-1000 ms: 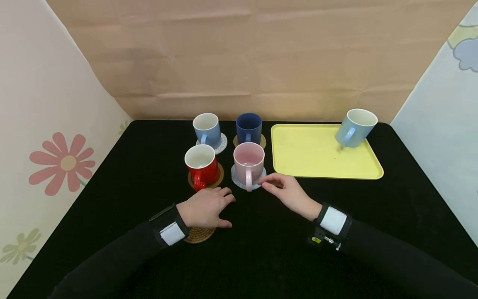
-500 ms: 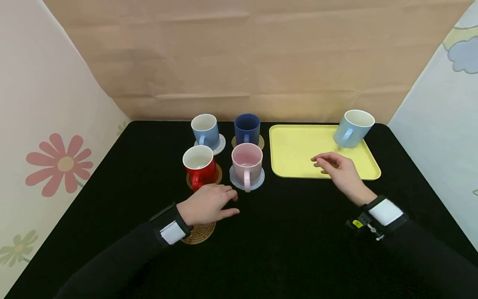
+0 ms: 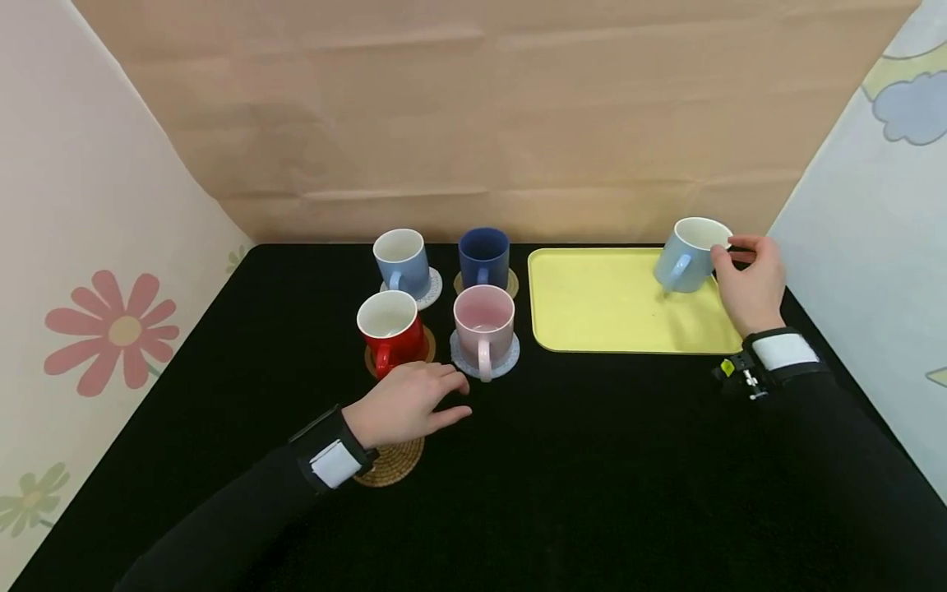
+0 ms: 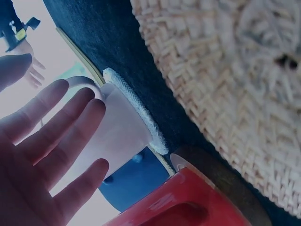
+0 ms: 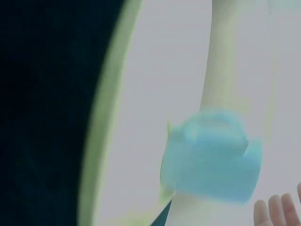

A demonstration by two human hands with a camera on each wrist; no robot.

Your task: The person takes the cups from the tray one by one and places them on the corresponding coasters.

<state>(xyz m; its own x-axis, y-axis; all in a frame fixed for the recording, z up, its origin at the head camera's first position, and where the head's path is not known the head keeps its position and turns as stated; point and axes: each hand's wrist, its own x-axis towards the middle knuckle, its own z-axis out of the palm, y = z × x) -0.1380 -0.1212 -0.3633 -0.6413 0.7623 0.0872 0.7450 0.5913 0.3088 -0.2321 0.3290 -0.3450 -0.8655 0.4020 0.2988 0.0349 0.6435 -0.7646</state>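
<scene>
On the right end of the yellow tray [image 3: 592,308] stands a light blue mug [image 3: 679,267], its handle toward the person. My right hand [image 3: 753,288] is at the mug's right side, fingers bent loosely near the rim. In the right wrist view, the fingertips [image 5: 277,209] appear apart from the blurred mug [image 5: 211,162]. My left hand [image 3: 410,401] hovers with spread fingers in front of a red mug [image 3: 399,344], partly covering a woven straw coaster [image 3: 397,462]. A pink mug [image 3: 481,333] is just beyond its fingers, holding nothing.
Behind the red and pink mugs are another light blue mug [image 3: 403,267] and a dark blue mug [image 3: 484,256]. Each sits on its own round coaster. A brown paper backdrop [image 3: 444,123] rises behind the black table [image 3: 555,477].
My right hand has travelled from beside the pink mug, across the yellow tray, to the light blue mug at its right end. The left hand has stayed almost still.
</scene>
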